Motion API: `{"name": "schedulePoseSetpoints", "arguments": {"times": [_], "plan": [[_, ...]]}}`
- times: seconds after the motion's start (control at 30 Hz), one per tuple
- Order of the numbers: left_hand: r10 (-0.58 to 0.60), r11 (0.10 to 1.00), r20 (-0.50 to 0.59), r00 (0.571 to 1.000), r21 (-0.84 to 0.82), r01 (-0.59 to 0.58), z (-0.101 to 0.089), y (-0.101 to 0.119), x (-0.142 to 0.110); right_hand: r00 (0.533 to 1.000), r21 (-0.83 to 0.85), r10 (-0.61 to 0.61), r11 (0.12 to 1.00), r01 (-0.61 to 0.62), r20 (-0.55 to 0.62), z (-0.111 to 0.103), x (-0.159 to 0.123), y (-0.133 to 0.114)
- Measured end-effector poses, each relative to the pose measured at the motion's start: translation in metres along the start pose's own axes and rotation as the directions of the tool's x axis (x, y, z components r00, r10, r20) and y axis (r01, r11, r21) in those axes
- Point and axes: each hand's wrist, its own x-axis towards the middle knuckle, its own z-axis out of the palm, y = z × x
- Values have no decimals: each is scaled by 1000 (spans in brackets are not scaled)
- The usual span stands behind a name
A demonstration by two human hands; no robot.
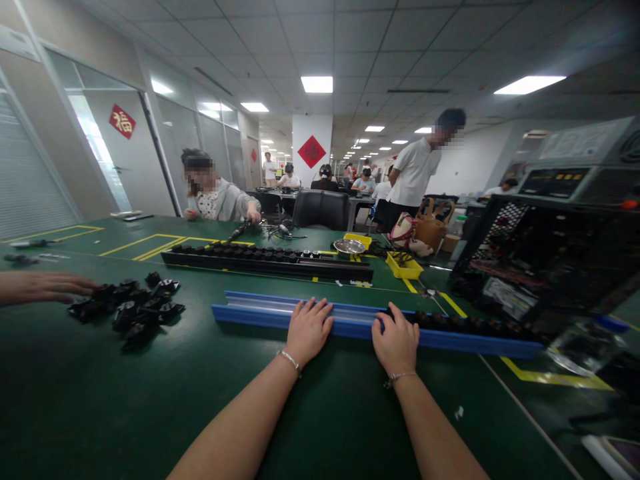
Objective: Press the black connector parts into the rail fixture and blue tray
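A long blue channel rail [270, 319] lies across the green table in front of me. My left hand [309, 328] rests on its middle, fingers stretched forward over the bare stretch of the groove. To the right, my right hand [397, 340] bends over the rail, thumb and fingers around a small black part [384, 315] that they partly hide. From there a row of black parts [465, 323] fills the groove towards the right end. A loose pile of similar black parts [143, 307] lies on the left.
A co-worker's hand [50, 287] reaches over the pile from the left. Behind the blue rail lies a black rail [270, 265] with parts. Yellow trays [404, 265], a metal dish [349, 247] and an open computer case [525, 260] stand beyond. Another person [220, 193] sits opposite.
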Motion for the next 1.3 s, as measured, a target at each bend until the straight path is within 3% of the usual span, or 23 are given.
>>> {"name": "schedulePoseSetpoints", "arguments": {"times": [1.3], "plan": [[3,1000,-11,1000,5,-3,-1,1,-1,988,4,-153,988,153,-13,3,-5,-9]]}}
